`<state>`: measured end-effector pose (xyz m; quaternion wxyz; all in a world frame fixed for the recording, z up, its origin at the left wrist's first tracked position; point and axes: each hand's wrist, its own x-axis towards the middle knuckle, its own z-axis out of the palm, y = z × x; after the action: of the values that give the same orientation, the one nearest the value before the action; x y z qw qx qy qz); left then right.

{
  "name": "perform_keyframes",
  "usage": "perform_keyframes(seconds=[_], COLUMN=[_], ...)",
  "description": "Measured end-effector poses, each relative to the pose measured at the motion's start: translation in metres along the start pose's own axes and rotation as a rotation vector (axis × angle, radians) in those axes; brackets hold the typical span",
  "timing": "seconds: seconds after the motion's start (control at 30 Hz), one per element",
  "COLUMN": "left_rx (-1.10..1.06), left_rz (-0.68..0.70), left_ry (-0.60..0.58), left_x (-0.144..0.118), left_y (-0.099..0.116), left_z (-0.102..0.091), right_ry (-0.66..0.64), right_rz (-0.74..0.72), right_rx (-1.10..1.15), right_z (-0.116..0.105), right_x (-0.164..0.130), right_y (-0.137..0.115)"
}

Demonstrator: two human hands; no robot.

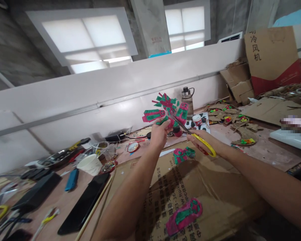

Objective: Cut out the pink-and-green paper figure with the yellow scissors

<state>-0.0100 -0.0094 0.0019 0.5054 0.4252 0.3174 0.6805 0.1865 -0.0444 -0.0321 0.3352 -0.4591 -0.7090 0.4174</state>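
My left hand (161, 130) pinches a pink and green painted cutout (165, 103) with a fringed top and several arms, raised above the cardboard. My right hand (198, 138) is closed on yellow-handled scissors (207, 146), whose dark blades reach left to the cutout beside my left fingers. Whether the blades are apart is unclear. Beneath my hands, a small pink and green piece (181, 156) lies on the flattened cardboard (210, 194). Nearer to me on the cardboard rests a long pink and green strip (184, 216) with a rounded end.
A black phone (84, 204), a paper cup (89, 164) and a blue lighter-like object (72, 179) lie at left. Behind my hands stand a water bottle (188, 102) and a small white-lidded jar (197, 119). Woven crescent pieces (243, 135) and cardboard boxes (272, 60) are at right.
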Motion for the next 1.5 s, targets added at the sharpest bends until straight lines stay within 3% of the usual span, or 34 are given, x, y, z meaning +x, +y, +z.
perform_keyframes(seconds=[0.4, 0.6, 0.9, 1.1, 1.2, 1.3, 1.5], left_rx=[0.095, 0.065, -0.033, -0.024, -0.027, -0.074, -0.202], left_rz=[-0.021, -0.062, -0.199, -0.182, -0.171, -0.197, -0.291], left_ry=[-0.03, 0.012, 0.031, 0.145, 0.182, 0.185, 0.132], left_x=[-0.01, -0.009, -0.003, 0.008, 0.016, 0.018, 0.0], left_y=[0.008, 0.005, -0.003, -0.003, -0.01, -0.022, -0.042], left_z=[0.008, 0.007, -0.001, -0.016, -0.027, -0.03, -0.007], right_ry=[-0.015, 0.082, -0.052, -0.084, -0.018, 0.087, 0.289], right_rz=[-0.141, -0.204, 0.096, 0.109, 0.112, 0.027, -0.2], right_rx=[-0.12, -0.179, -0.051, 0.025, 0.11, 0.225, 0.384], right_z=[-0.007, -0.005, -0.001, -0.014, -0.017, -0.014, -0.006], right_x=[-0.003, -0.002, -0.003, 0.004, 0.006, 0.008, 0.01], right_y=[-0.004, -0.007, -0.002, 0.009, 0.008, 0.006, 0.006])
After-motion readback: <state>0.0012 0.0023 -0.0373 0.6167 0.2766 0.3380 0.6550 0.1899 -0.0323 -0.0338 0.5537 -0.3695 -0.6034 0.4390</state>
